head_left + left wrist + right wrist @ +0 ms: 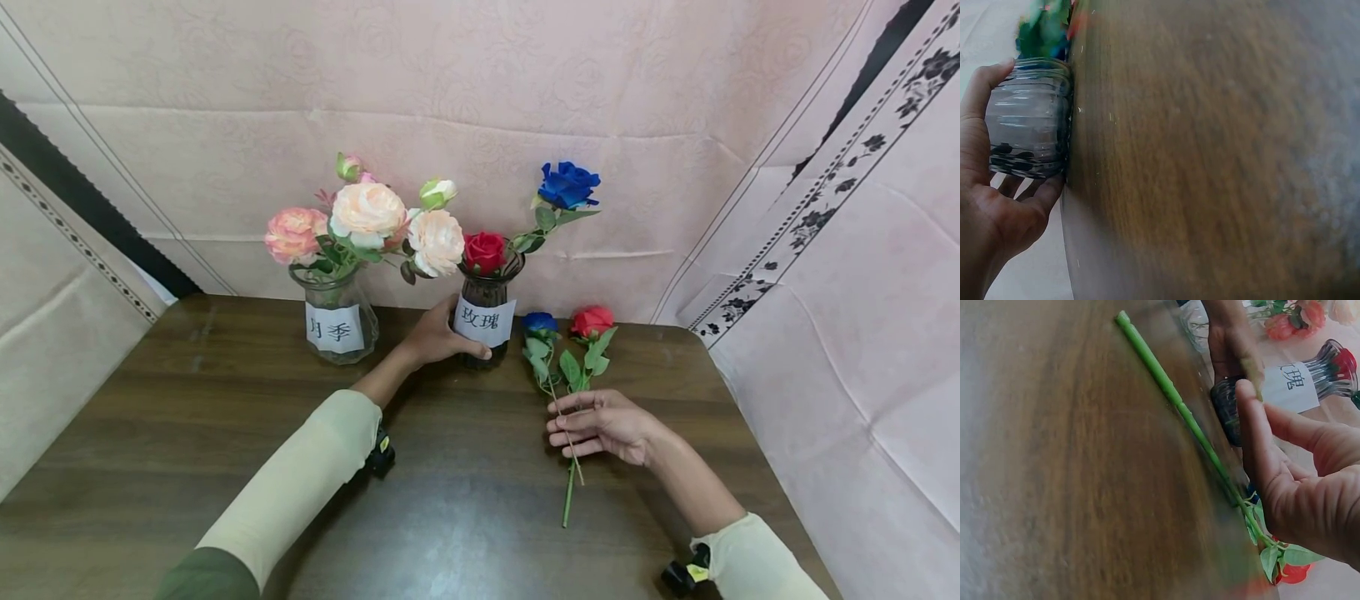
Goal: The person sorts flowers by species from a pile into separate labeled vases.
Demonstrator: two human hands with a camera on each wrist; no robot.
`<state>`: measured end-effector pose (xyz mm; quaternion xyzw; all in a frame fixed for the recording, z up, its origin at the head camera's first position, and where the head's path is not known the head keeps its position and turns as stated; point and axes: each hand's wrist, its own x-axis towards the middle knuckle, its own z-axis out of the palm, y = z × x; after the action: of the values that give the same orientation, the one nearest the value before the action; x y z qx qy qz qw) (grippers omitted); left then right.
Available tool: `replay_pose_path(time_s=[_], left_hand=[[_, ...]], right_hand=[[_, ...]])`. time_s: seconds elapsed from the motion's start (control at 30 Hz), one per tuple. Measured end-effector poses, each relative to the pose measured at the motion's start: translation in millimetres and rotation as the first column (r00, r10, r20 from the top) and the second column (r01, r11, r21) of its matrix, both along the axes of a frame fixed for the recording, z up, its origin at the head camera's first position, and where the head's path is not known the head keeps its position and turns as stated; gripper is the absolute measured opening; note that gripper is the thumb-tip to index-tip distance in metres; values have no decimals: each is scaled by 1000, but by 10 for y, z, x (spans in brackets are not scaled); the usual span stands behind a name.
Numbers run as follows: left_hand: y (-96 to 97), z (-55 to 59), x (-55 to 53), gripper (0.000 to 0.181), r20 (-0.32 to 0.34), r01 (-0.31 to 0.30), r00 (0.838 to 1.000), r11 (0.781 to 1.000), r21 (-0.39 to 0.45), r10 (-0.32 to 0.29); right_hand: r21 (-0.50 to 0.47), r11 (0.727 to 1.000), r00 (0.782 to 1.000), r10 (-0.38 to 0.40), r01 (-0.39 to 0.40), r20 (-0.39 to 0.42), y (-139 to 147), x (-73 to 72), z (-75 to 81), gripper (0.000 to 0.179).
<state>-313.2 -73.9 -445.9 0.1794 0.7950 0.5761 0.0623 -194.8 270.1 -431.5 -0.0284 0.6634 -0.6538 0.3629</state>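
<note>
My left hand [447,335] grips the dark glass vase [486,358] around its lower body, thumb across the front below a white label with Chinese writing. A red rose [484,252] and a blue rose [568,185] stand in this vase. In the left wrist view the fingers wrap the vase's glass [1032,119]. My right hand [603,425] pinches the thin stem of a second blue rose [540,322] between thumb and fingertips. Beside it a second red rose [592,321] lies on the table, its thick green stem [1160,378] stretching past the right hand.
Left of the dark vase stands a clear glass vase [332,350], also labelled, with several pink and cream flowers [367,212]. The brown wooden table [420,517] meets a pale patterned cloth [480,75] at its back edge.
</note>
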Motion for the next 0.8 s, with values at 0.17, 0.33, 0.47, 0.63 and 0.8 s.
replay_pose_path(time_s=[0.17,0.33,0.47,0.63,0.8], left_hand=[[-7,0,4,94,11,-18,1000,1000,-23,19],[-18,-13,-10,92,-2,-2,1000,1000,-22,2],[-22,-19,-16,89,-16,16,1000,1000,-4,-16],[-14,-23,-27,88,-36,42,999,999,11,-41],[-4,-22,-32,88,-36,49,998,999,20,-48]], right_hand=[[-32,999,999,-36,35,-41,-44,-8,-14,48],[-101,989,990,-112,104,-83,-93,-25,7,48],[-171,968,971,-207,186,-116,-139,-44,26,33],[-273,917,927,-342,292,-158,-200,-65,46,23],[-403,838,870,-462,367,-170,-241,-94,80,20]])
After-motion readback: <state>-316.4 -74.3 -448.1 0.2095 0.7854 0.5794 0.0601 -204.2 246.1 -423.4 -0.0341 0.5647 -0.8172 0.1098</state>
